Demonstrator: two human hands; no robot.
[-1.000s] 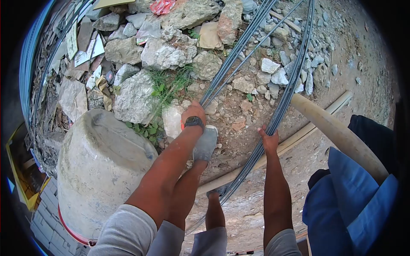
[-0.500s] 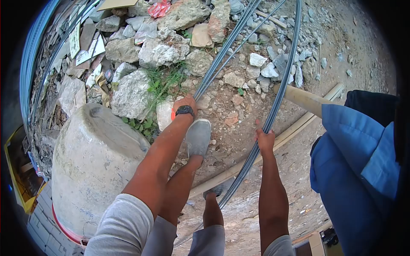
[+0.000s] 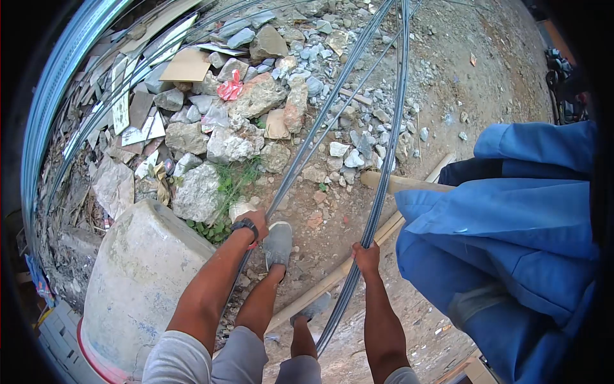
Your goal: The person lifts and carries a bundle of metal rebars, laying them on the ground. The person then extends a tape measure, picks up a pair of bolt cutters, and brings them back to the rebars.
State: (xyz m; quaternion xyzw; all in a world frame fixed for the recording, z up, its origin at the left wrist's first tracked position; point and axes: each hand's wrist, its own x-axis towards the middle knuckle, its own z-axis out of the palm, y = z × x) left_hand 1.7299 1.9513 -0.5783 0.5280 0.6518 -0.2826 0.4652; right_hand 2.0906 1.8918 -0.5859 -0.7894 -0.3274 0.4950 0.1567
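Observation:
My left hand (image 3: 256, 225), with a dark watch on its wrist, is wrapped round a thin bundle of steel bars (image 3: 295, 168) beside my grey shoe (image 3: 278, 243). Further right, my right hand (image 3: 366, 256) grips a thicker bundle of dark bars (image 3: 382, 182), which runs on past it toward the bottom. The two bundles come together near the top of the view. Some of the fingers of each hand are hidden behind the wrist or the bars.
A large pale rounded container (image 3: 144, 275) stands at lower left. Rubble (image 3: 195, 192) lies beyond it, with long bars (image 3: 48, 121) curving along the left edge. At right is a co-worker in blue clothing (image 3: 505, 217). Wooden poles (image 3: 332, 278) cross the ground.
The view has tilted up and shifted. The right bundle now lies closer to the left one and stands more upright. The co-worker in blue has come further into view from the right.

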